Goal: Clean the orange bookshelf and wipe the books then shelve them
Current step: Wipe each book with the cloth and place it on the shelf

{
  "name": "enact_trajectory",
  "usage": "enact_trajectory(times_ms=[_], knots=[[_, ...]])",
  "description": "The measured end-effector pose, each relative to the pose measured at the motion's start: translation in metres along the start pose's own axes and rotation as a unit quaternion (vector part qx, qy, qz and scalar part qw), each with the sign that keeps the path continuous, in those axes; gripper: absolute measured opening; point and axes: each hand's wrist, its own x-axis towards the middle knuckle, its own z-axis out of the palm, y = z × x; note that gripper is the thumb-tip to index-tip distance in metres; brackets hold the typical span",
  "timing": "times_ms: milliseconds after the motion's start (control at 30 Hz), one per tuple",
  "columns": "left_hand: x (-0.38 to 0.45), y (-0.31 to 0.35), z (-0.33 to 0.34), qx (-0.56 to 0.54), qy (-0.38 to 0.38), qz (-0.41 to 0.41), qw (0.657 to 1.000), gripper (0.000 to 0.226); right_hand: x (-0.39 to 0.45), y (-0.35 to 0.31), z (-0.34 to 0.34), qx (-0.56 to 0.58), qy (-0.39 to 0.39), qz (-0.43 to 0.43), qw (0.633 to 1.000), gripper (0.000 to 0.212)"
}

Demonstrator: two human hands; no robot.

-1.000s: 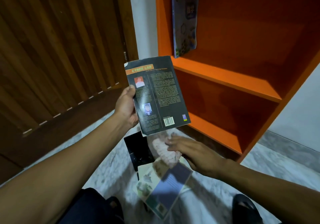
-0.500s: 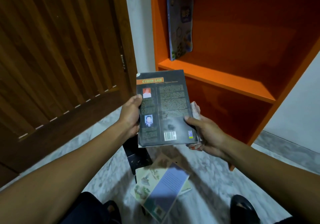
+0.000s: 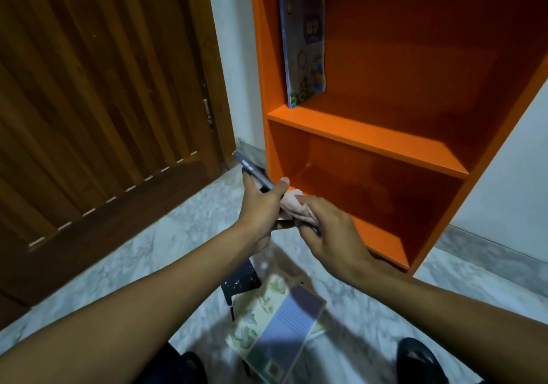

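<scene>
1. Marble floor (image 3: 142,253), pale and veined; wooden door (image 3: 98,93) fills the left.
2. Left hand (image 3: 261,211) grips a dark book (image 3: 252,168), turned edge-on, just left of the bookshelf's lower bay.
3. Right hand (image 3: 329,232) curls round a pale cloth (image 3: 292,205), pressed against the book's near end.
4. Judgement: wiping step. Best done by bracing the book firmly and drawing the cloth along cover and spine, away from the holding fingers.
5. More books (image 3: 278,324) lie on the floor below the hands, beside a black object (image 3: 241,277), unidentified.
6. Orange bookshelf (image 3: 367,139) stands right; one blue book (image 3: 304,48) leans upright against its left wall.
7. Both bays show ample open room; the shelf's front edges sit near the hands and need watching during insertion.
</scene>
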Motion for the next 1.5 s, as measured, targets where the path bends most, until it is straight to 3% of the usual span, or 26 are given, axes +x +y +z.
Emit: enact_trajectory(times_ms=[100, 200, 300, 367, 400, 467, 533, 633, 733, 800, 900, 1000, 1133, 1300, 1400, 1500], knots=[[0.003, 0.001, -0.003, -0.045, 0.074, 0.022, 0.996, 0.035, -0.002, -0.003, 0.004, -0.051, 0.02, -0.047, 0.997, 0.037], [0.006, 0.005, -0.008, -0.052, 0.088, 0.046, 0.994, 0.035, 0.006, -0.018, -0.003, 0.133, 0.022, 0.0, 0.991, 0.024], [0.007, 0.009, -0.017, -0.034, 0.068, 0.064, 0.995, 0.038, 0.024, -0.023, -0.015, 0.304, 0.057, 0.153, 0.939, 0.03], [0.007, 0.012, -0.023, -0.013, 0.065, 0.081, 0.994, 0.039, 0.036, -0.017, -0.023, 0.396, 0.124, 0.255, 0.873, 0.026], [0.007, 0.013, -0.025, -0.009, 0.059, 0.084, 0.995, 0.038, 0.042, -0.014, -0.031, 0.441, 0.148, 0.292, 0.836, 0.023], [0.006, 0.015, -0.03, -0.013, 0.036, 0.086, 0.996, 0.036, 0.054, -0.005, -0.049, 0.469, 0.188, 0.315, 0.803, 0.02], [0.004, 0.017, -0.032, -0.012, 0.008, 0.092, 0.996, 0.035, 0.064, 0.005, -0.068, 0.444, 0.215, 0.289, 0.82, 0.026], [-0.004, 0.023, -0.031, 0.001, -0.051, 0.091, 0.995, 0.035, 0.078, 0.014, -0.087, 0.304, 0.221, 0.173, 0.91, 0.039], [-0.008, 0.024, -0.023, 0.006, -0.097, 0.096, 0.991, 0.037, 0.082, 0.025, -0.082, 0.119, 0.187, 0.048, 0.974, 0.036], [-0.008, 0.022, -0.018, 0.0, -0.115, 0.096, 0.989, 0.039, 0.077, 0.034, -0.064, -0.019, 0.122, 0.022, 0.992, 0.039], [-0.005, 0.023, -0.016, -0.02, -0.113, 0.083, 0.99, 0.039, 0.059, 0.027, -0.039, 0.008, 0.046, 0.063, 0.997, 0.045], [0.003, 0.025, -0.025, -0.047, -0.081, 0.068, 0.993, 0.042, 0.045, 0.02, -0.031, 0.07, 0.008, 0.032, 0.997, 0.045], [0.01, 0.028, -0.036, -0.113, -0.025, 0.036, 0.993, 0.041, 0.025, 0.017, -0.02, 0.064, -0.07, -0.028, 0.995, 0.048], [0.018, 0.03, -0.049, -0.145, 0.032, 0.044, 0.988, 0.036, -0.007, 0.013, -0.009, 0.108, -0.149, -0.035, 0.982, 0.037], [0.023, 0.032, -0.059, -0.134, 0.074, 0.061, 0.986, 0.035, -0.021, 0.01, -0.006, 0.139, -0.203, 0.009, 0.969, 0.018], [0.021, 0.031, -0.065, -0.053, 0.094, 0.092, 0.99, 0.03, -0.021, 0.001, -0.01, 0.165, -0.197, 0.066, 0.964, 0.024]])
